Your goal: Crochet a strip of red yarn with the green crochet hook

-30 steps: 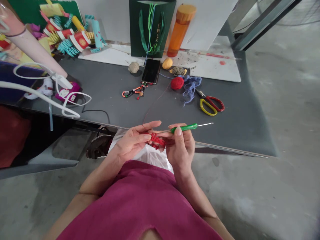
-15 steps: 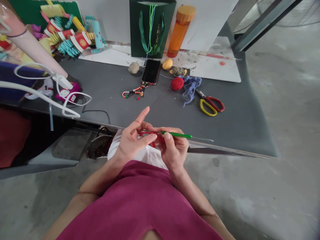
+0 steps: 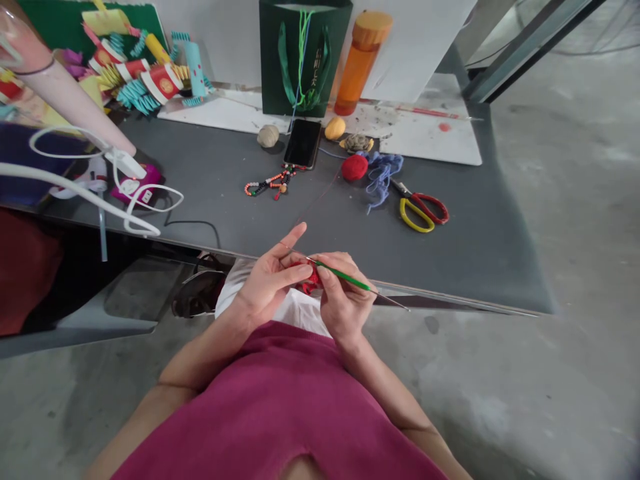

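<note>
My left hand (image 3: 267, 280) pinches a small red crochet piece (image 3: 309, 280) at the near table edge, its index finger raised with the red yarn strand (image 3: 320, 197) over it. That strand runs up the table to a red yarn ball (image 3: 355, 167). My right hand (image 3: 343, 297) is closed on a green-handled crochet hook (image 3: 350, 280), whose metal end points down to the right while its other end sits in the red piece.
On the grey table (image 3: 475, 233) lie red-and-yellow scissors (image 3: 420, 208), blue yarn (image 3: 383, 170), a phone (image 3: 303, 143), a bead string (image 3: 267, 183), an orange bottle (image 3: 363, 60) and a green bag (image 3: 303, 57). White cables (image 3: 100, 193) and paper crafts (image 3: 140, 67) sit at left.
The crochet hook has swung from pointing up-right, through level, to pointing down-right. My left index finger lifted with the yarn, then lowered a little; both hands stayed at the table edge.
</note>
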`<state>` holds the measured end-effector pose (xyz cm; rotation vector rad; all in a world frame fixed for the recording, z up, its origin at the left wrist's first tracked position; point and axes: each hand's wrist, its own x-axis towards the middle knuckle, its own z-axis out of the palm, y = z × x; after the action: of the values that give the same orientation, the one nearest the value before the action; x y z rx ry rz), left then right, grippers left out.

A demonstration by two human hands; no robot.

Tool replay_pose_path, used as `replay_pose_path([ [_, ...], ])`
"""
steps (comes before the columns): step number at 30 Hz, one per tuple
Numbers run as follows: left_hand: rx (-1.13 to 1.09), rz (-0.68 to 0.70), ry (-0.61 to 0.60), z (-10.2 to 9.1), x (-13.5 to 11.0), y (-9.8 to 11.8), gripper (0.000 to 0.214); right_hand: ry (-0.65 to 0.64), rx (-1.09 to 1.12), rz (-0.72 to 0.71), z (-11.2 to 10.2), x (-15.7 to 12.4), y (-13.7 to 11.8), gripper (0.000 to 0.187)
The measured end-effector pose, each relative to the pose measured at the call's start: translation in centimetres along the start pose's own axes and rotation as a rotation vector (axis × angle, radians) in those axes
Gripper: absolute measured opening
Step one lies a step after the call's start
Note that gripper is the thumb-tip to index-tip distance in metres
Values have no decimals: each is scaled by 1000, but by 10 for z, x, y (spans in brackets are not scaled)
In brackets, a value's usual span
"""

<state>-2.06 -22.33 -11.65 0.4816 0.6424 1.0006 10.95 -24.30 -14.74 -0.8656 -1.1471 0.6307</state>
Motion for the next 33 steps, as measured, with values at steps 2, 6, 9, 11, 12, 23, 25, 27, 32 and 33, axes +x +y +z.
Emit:
replay_pose_path([
  [2,-19,-14,-8,-2,1,1,69,13,61,88,0,-1,-1,15],
  [6,-29,-24,-23,-4,1,3,64,64,82,221,-2,-1,-7,10],
  [9,-24,-34,-29,-6,1,4,63,88,44,264,-5,1,-11,12],
  [11,-18,-46,-43,-8,1,6,62,79,52,287,-7,3,-13,15],
  [12,-16,-54,-52,-8,1,6,61,66,71,301,-7,4,-14,16],
  [23,-16,-192,-157,-6,2,9,49,-47,335,535,-11,12,-12,28],
  [25,66,-125,-124,-4,1,5,52,-61,422,575,-7,11,-10,28],
  [27,180,6,-49,-2,-1,1,57,-42,493,559,0,8,-7,25],
  [32,400,232,88,0,-5,-4,67,85,443,501,10,1,-1,20],
  [33,411,215,74,-1,-5,-4,68,87,428,533,9,2,-1,22],
])
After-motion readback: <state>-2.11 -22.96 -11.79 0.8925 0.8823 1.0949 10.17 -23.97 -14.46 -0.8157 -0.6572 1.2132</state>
